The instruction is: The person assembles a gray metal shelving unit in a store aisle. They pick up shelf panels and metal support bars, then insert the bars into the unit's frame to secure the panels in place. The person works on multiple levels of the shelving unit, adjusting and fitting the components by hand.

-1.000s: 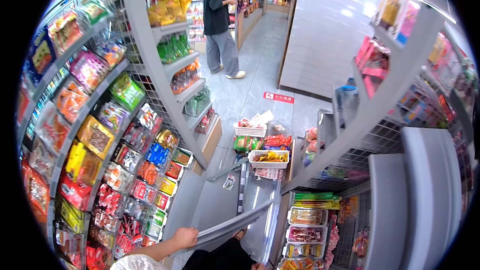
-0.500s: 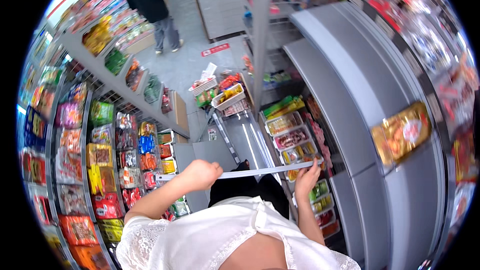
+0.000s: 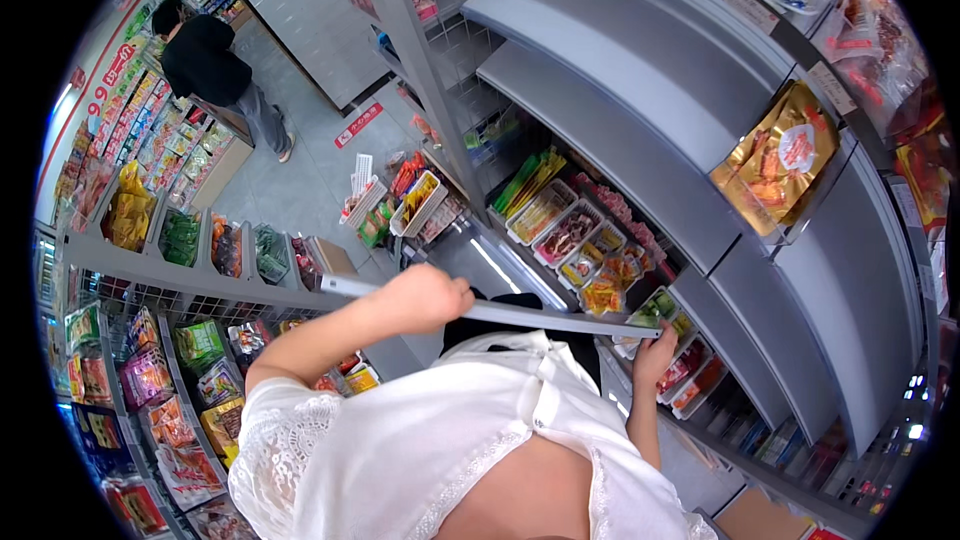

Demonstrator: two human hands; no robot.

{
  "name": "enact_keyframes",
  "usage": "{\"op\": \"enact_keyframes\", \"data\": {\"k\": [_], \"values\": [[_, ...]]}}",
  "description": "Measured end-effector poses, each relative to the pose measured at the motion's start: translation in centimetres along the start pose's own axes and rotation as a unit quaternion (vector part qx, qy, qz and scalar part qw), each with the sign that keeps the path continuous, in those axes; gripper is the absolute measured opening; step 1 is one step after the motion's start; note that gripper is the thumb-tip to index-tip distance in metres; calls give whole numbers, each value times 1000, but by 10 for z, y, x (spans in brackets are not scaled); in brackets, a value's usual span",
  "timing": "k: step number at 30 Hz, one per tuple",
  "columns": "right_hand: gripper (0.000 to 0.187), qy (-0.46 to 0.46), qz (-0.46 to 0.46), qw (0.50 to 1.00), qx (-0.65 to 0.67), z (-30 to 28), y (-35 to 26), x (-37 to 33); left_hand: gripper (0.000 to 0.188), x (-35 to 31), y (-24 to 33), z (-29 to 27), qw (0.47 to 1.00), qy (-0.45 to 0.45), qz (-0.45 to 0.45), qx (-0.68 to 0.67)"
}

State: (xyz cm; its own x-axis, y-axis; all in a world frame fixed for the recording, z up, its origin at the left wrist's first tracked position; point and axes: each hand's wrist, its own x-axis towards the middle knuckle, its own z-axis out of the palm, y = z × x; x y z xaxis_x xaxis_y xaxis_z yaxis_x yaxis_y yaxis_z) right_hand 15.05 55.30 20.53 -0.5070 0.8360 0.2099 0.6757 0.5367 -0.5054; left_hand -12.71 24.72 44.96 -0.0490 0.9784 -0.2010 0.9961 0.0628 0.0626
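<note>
A long, narrow grey strip (image 3: 545,318), like a shelf-edge rail, stretches across in front of my body. My left hand (image 3: 425,297) is closed in a fist around it, left of its middle, and the strip's left end sticks out past my wrist. At the strip's right end, my right hand (image 3: 652,358) grips it, with the thumb side up. Behind that end are white trays (image 3: 573,233) of packaged snacks on a low shelf. Grey curved shelf boards (image 3: 640,125) rise to the right, and a gold snack packet (image 3: 785,158) sits on them.
A grey upright post (image 3: 420,60) stands ahead. Small baskets of packets (image 3: 418,202) are low in the aisle. Racks of bagged snacks (image 3: 155,380) line the left side. A person in dark clothes (image 3: 215,65) stands at the far left shelves. Bagged goods (image 3: 865,30) lie at the upper right.
My view has turned to the right, so the shelves and the person appear shifted left. Both hands still hold the strip, which now slopes down toward my right hand.
</note>
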Motion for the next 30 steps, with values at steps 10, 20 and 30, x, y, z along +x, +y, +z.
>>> {"op": "enact_keyframes", "data": {"k": [10, 20, 30], "values": [[15, -159, 126, 964, 171, -2, 58, -99, 12, 7, -68, -14, 990, -37, 115, 74], [71, -205, 379, 867, 250, 25, 170, -164, 15, 27, -68, -55, 958, 112, 221, 142], [46, -326, 516, 576, 543, 11, 87, -120, 17, 33, -9, -51, 916, 242, 288, 138]]}}
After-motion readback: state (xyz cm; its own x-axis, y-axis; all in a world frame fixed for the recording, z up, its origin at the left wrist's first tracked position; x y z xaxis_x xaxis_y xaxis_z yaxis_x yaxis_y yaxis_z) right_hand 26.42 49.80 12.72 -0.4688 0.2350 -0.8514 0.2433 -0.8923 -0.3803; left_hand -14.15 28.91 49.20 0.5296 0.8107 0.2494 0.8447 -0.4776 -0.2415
